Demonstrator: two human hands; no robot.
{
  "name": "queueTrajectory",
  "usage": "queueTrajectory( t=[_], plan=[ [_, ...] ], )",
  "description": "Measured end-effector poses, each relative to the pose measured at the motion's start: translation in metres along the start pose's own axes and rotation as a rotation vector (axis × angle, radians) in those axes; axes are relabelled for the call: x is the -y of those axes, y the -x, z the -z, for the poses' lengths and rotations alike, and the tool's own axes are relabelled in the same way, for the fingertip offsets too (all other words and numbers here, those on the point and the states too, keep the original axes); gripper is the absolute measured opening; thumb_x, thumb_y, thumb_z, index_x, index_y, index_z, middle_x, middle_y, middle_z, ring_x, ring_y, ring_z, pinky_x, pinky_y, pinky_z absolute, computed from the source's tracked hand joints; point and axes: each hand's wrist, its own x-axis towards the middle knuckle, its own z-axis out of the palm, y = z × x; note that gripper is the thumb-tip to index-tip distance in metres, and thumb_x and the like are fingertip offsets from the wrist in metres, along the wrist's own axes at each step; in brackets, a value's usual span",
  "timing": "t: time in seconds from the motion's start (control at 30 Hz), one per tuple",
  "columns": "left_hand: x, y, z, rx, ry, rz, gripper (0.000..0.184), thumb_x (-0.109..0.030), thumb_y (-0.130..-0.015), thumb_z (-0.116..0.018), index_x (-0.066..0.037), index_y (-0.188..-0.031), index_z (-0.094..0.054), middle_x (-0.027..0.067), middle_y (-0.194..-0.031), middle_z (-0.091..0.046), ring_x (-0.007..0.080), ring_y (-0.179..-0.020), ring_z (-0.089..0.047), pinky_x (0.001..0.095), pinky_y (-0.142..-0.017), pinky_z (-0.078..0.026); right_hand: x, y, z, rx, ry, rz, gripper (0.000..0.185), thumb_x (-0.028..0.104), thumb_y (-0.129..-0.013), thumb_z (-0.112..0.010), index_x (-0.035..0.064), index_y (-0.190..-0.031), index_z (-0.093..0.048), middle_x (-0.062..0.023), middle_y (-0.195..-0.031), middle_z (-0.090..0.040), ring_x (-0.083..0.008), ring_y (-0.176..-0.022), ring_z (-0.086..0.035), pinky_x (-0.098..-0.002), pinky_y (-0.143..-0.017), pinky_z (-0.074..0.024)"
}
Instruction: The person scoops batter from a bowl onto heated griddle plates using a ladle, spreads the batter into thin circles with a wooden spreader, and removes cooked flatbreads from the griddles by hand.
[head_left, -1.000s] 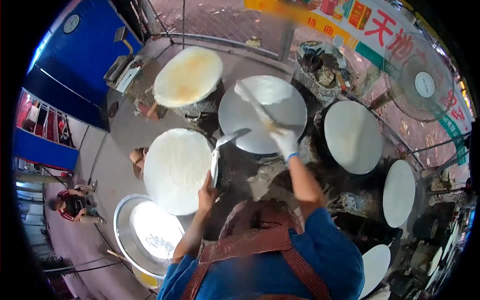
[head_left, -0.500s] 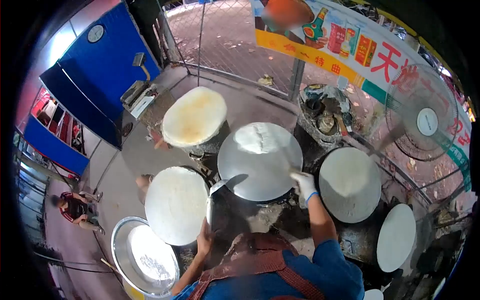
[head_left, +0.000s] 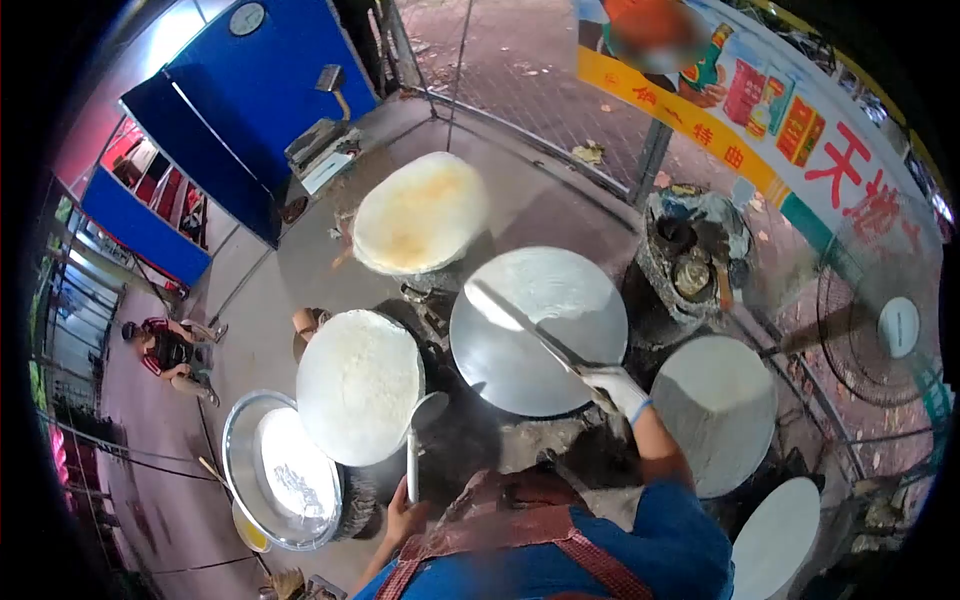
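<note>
In my left hand [head_left: 402, 516] is the handle of a metal ladle [head_left: 413, 462], its round bowl up beside the left griddle. My right hand [head_left: 616, 390], in a white glove, is closed on a long flat batter spreader [head_left: 530, 328]. The spreader's blade lies across the middle griddle [head_left: 505, 385], over a thin white layer of batter [head_left: 545, 278] on its far part. Bare grey metal shows on the near part. To the left, a pale round pancake [head_left: 360, 385] covers another griddle. Farther off, a browned pancake [head_left: 422, 212] covers a third.
A metal basin of white batter [head_left: 236, 480] stands at lower left. Right of me are two more pale round griddles [head_left: 715, 415], [head_left: 782, 540]. A fan [head_left: 880, 330] stands at the right, near a cluttered drum [head_left: 690, 250]. A person [head_left: 172, 352] sits far left.
The spreader has swung leftward over the batter, which now covers a wider patch. The ladle has drawn back from the middle griddle toward me. My view has shifted.
</note>
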Motion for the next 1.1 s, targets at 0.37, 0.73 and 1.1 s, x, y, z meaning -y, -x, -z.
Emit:
queueTrajectory(
  t=[0.37,0.73,1.1],
  plan=[
    [0.050,0.013,0.021,-0.023,-0.130,0.032,0.070,0.002,-0.077,-0.061,-0.013,-0.138,-0.031,0.0023,-0.091,-0.058,0.0095,-0.068,-0.054,0.0236,-0.057,-0.045,-0.011,-0.049,0.046,0.135,0.245,-0.028,0.016,0.016,-0.076,-0.064,0.0007,-0.081,-0.067,-0.0025,-0.055,-0.055,-0.0102,-0.043,-0.046,-0.0264,-0.039,-0.0330],
    [0.056,0.040,0.016,-0.120,0.079,0.027,0.070,0.005,-0.073,-0.062,-0.010,-0.136,-0.035,-0.0001,-0.077,-0.053,0.0088,-0.065,-0.051,0.0232,-0.057,-0.042,0.058,-0.020,0.033,0.163,0.397,-0.144,0.017,0.022,-0.079,-0.064,0.0060,-0.073,-0.060,-0.0024,-0.047,-0.045,-0.0112,-0.033,-0.039,-0.0265,-0.031,-0.0246],
    [0.079,0.051,0.024,-0.230,-0.058,0.033,0.068,0.004,-0.075,-0.062,-0.008,-0.135,-0.033,0.0019,-0.080,-0.053,0.0101,-0.065,-0.053,0.0232,-0.056,-0.044,0.097,-0.056,0.017,0.231,0.644,-0.004,0.019,0.024,-0.072,-0.065,0.0050,-0.069,-0.060,0.0002,-0.051,-0.047,-0.0100,-0.042,-0.043,-0.0275,-0.036,-0.0285]
  ],
)
